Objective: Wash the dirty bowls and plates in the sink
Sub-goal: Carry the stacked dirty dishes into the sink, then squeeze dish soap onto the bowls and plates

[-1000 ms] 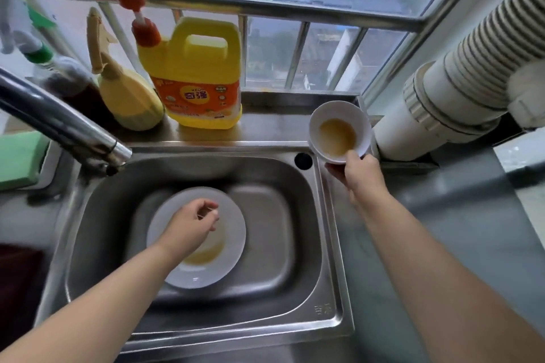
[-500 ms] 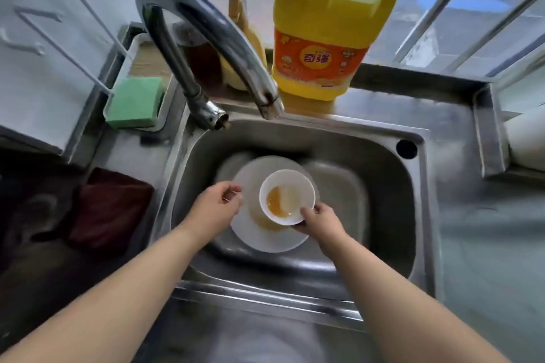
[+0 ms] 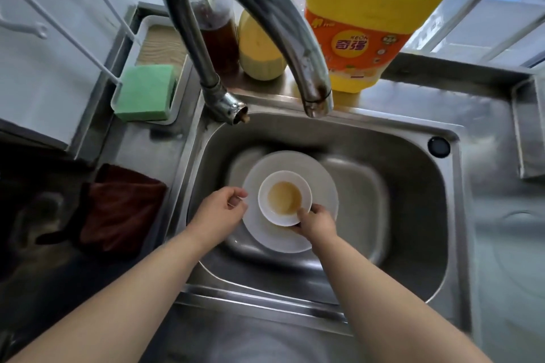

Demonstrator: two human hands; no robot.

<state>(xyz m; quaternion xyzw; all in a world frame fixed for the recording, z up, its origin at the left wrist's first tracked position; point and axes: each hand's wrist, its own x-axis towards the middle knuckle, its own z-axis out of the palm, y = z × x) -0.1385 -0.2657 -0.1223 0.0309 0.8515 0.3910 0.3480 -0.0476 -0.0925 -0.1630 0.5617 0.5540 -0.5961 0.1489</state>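
Two hands work low in the sink point(image 3: 413, 215), near its front wall. The right hand point(image 3: 317, 222) pinches the near rim of one small bowl point(image 3: 284, 197), stained brown inside, seemingly seating it on the one white plate point(image 3: 324, 186), likely to gather the dirty pieces below the spout. The left hand point(image 3: 224, 211), loosely curled, grasps nothing and hovers at the plate's left edge. Beyond, one faucet point(image 3: 265, 18) arches over; one green sponge point(image 3: 146, 93) and one yellow detergent jug point(image 3: 368, 23) wait behind the back rim.

One bowl point(image 3: 285, 198), one plate point(image 3: 321, 174), three bottles point(image 3: 374, 18), one sponge point(image 3: 146, 93).
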